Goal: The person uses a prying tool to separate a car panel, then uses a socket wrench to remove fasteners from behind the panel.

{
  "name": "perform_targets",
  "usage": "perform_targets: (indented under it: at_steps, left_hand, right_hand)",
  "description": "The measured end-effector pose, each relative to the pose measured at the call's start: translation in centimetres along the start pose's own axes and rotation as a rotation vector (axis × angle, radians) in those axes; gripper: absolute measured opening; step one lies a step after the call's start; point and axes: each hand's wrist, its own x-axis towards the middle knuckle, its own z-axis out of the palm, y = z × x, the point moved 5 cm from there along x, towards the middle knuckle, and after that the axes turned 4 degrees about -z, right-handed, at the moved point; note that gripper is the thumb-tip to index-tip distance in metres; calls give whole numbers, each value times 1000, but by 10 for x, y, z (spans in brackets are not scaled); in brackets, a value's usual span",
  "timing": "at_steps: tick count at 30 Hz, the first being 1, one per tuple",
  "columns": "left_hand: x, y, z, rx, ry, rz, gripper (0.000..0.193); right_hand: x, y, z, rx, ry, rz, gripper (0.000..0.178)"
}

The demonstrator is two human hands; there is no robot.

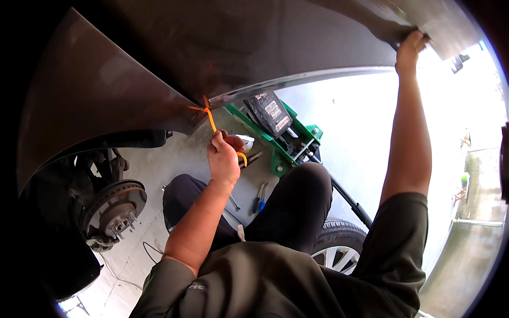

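My left hand point(225, 156) is closed around a slim orange pry tool point(212, 121) with a curved lower end. Its upper tip meets the gap between the dark fender point(111, 85) and the dark car door point(297, 47), and orange reflections show on both panels. Raised at the upper right, my right hand point(410, 52) has its fingers bent around the door's far edge. Part of those fingers is hidden behind the edge.
A bare brake disc point(119, 204) with studs sits at left. Under the door stands a green floor jack point(302, 143) with a black handle point(355, 209). Pliers point(259, 199) and a wrench point(234, 202) lie between my legs. A wheel point(339, 241) rests beside my right leg.
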Motion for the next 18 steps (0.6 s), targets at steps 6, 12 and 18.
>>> perform_targets:
  at_steps: [6,12,18]
  left_hand:
    - [-1,-8,8,-10,37,-7,29]
    - [-1,-9,7,52,25,15,35]
    - [0,-15,22,104,60,28,40]
  right_hand:
    - [-34,20,113,379,-505,253,56]
    - [-206,-50,166,363,-599,402,48]
    - [-340,-51,160,290,-773,459,47]
